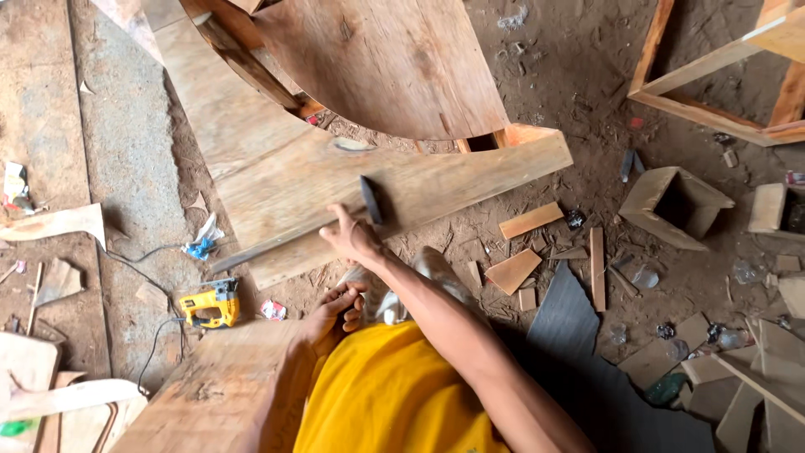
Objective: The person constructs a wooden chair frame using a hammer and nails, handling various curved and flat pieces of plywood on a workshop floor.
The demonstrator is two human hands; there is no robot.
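Dirt workshop floor, offcuts scattered. Your right hand (352, 237) grips hammer (370, 200), dark head resting on long pale plank (436, 180). Your left hand (331, 317) curled loosely near knee; grasp unclear. Yellow jigsaw (211, 304) lies left.

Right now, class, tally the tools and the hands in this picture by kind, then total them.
Hammer, gripped over the long plank: 1
Yellow power saw: 1
Hands, right hand and left hand: 2
Total: 4
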